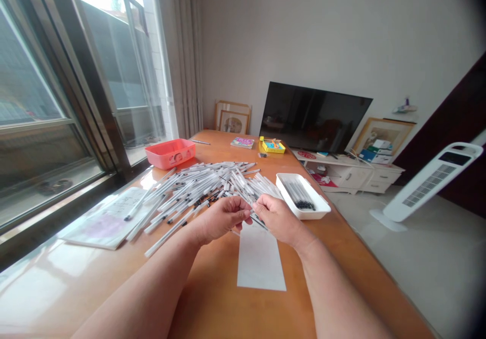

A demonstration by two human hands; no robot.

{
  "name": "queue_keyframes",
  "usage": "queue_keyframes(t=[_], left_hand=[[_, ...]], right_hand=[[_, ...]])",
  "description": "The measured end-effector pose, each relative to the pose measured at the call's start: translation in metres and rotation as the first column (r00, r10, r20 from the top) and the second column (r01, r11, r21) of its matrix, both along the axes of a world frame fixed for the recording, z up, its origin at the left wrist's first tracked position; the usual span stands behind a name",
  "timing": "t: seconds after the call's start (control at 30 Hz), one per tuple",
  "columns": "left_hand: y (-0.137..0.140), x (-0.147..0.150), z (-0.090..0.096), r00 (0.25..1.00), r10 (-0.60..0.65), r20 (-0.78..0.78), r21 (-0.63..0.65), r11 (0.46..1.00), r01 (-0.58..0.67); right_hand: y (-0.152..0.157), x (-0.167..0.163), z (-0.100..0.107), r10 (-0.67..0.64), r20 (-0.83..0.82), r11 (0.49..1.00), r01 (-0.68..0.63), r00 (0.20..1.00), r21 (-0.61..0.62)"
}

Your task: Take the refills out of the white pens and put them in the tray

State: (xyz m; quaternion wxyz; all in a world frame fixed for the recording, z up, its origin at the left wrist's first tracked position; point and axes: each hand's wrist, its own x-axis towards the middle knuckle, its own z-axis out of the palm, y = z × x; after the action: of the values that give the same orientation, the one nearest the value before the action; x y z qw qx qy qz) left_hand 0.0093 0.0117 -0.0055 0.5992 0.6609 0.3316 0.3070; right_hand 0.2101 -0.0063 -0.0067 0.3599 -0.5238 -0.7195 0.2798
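My left hand (229, 216) and my right hand (278, 217) meet fingertip to fingertip above the near edge of the pen pile. Both are closed in a pinch, and whatever thin piece lies between the fingers is too small to make out. A large heap of pens (197, 189), clear-barrelled with black ends, spreads behind and left of my hands. Just below them a white sheet of paper (261, 263) lies on the table. To the right of my right hand stands a white tray (318, 206) with a row of pens (298, 192) in it.
A red plastic basket (170, 155) stands at the back left, and a booklet (110, 222) lies under some pens at left. Farther back on the wooden table (224, 139) are a pink booklet (242, 142) and a yellow box (273, 146). The window (41, 101) borders the left side.
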Motion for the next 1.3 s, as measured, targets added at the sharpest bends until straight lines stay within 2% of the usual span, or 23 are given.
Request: queue_keyframes(t=[0.1,0.27,0.43,0.6,0.9,1.13,1.3], left_hand=[[0.0,0.0,-0.002,1.0,-0.008,0.002,0.026,1.0,0.008],[-0.002,0.001,0.003,1.0,-0.012,-0.004,0.027,1.0,0.012],[-0.002,0.0,0.005,1.0,0.009,-0.007,0.0,1.0,-0.009],[0.0,0.001,-0.001,1.0,0.018,0.01,0.024,1.0,-0.018],[-0.002,0.005,0.002,0.999,0.042,0.021,0.041,0.998,-0.042],[-0.006,0.001,0.008,0.997,0.009,-0.083,0.018,1.0,-0.008],[-0.003,-0.001,0.002,0.995,-0.001,-0.101,0.04,0.999,0.005]], right_hand=[[0.002,-0.001,-0.004,-0.008,0.009,1.0,0.008,1.0,0.006],[0.001,0.0,0.0,-0.028,-0.045,0.998,0.025,0.999,-0.06],[-0.003,0.002,0.007,0.003,-0.039,1.0,-0.004,0.999,-0.006],[0.0,0.0,-0.001,-0.002,0.02,0.999,0.002,1.0,0.032],[0.001,0.001,-0.001,-0.001,-0.004,1.0,0.001,1.0,-0.006],[-0.002,0.002,0.002,-0.033,0.031,0.995,0.03,0.999,0.096],[0.0,0.003,0.001,-0.063,0.018,0.994,0.061,0.998,0.096]])
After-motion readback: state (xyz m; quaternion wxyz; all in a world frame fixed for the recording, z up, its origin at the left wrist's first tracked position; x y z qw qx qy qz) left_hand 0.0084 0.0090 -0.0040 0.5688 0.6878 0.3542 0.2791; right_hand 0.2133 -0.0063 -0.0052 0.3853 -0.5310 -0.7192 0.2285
